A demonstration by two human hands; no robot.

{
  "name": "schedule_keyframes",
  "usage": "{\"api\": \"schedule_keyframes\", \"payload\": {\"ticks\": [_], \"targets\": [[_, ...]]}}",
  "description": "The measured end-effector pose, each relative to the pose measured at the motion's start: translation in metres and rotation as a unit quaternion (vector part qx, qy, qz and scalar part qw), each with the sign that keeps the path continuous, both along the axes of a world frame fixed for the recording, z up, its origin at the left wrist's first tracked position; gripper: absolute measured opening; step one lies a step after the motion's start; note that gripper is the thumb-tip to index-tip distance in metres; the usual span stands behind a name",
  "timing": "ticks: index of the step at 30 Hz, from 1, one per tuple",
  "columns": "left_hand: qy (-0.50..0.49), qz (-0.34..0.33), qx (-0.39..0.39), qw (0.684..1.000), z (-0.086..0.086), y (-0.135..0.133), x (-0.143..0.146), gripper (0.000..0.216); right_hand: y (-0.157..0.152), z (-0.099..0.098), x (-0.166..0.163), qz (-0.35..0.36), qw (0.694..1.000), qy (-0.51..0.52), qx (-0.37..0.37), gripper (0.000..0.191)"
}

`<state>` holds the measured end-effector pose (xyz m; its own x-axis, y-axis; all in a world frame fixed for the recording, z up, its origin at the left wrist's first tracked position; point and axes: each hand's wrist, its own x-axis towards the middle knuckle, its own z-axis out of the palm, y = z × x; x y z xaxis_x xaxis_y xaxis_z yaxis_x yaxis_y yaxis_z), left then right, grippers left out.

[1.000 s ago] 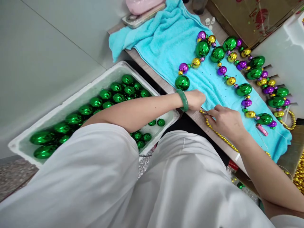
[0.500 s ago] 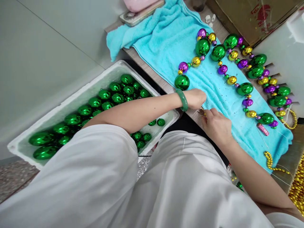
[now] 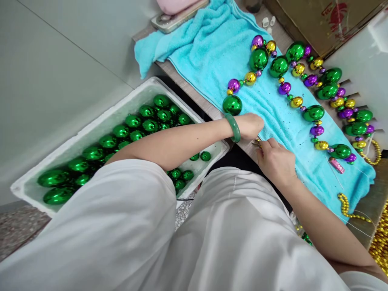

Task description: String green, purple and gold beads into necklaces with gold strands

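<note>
My left hand (image 3: 250, 125), with a green bangle (image 3: 233, 127) at its wrist, is closed at the near edge of the turquoise towel (image 3: 200, 52). Its fingers curl away from view, so what they hold is hidden. Just to the right, my right hand (image 3: 276, 158) is pinched on small gold beads (image 3: 258, 144) that peek out at its fingertips. A large green ball (image 3: 232, 105) lies close above my left hand, at one end of a garland of green, purple and gold balls (image 3: 296, 102) winding over the towel.
A white foam box (image 3: 81, 131) of green balls (image 3: 93, 152) stands left of the table. At the right lie a pink wrapper (image 3: 336, 165), a gold bead strand (image 3: 344, 204) and a heap of gold beads (image 3: 380, 242). A cardboard box (image 3: 315, 20) stands at the back.
Both hands stay almost in place, with only a slight shift of my right fingers at the gold beads. The garland lies as before.
</note>
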<state>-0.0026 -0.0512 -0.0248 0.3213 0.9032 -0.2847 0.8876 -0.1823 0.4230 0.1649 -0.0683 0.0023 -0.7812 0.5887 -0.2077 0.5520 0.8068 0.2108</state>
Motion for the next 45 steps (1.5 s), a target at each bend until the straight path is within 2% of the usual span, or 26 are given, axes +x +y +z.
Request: {"api": "schedule_keyframes", "payload": {"ticks": [13,21,30,36,45], "targets": [[0.015,-0.004,-0.021,1.0,0.008,-0.001,0.0,0.023,0.0,0.006,-0.006,-0.006,1.0,-0.029,-0.001,0.024],[0.003,-0.006,-0.01,1.0,0.005,-0.001,0.0,0.021,0.001,0.006,-0.009,-0.003,0.999,-0.031,0.01,0.023],[0.001,0.006,-0.022,1.0,0.004,0.001,0.0,0.021,0.007,0.014,-0.021,0.012,0.996,-0.085,-0.03,0.028],[0.001,-0.011,-0.008,1.0,0.002,0.002,-0.001,0.023,0.015,0.019,-0.031,0.03,0.993,-0.101,-0.049,0.03],[-0.009,0.012,-0.021,1.0,0.005,0.001,0.0,0.021,0.01,0.013,-0.014,0.016,0.997,-0.07,-0.04,0.029]]}}
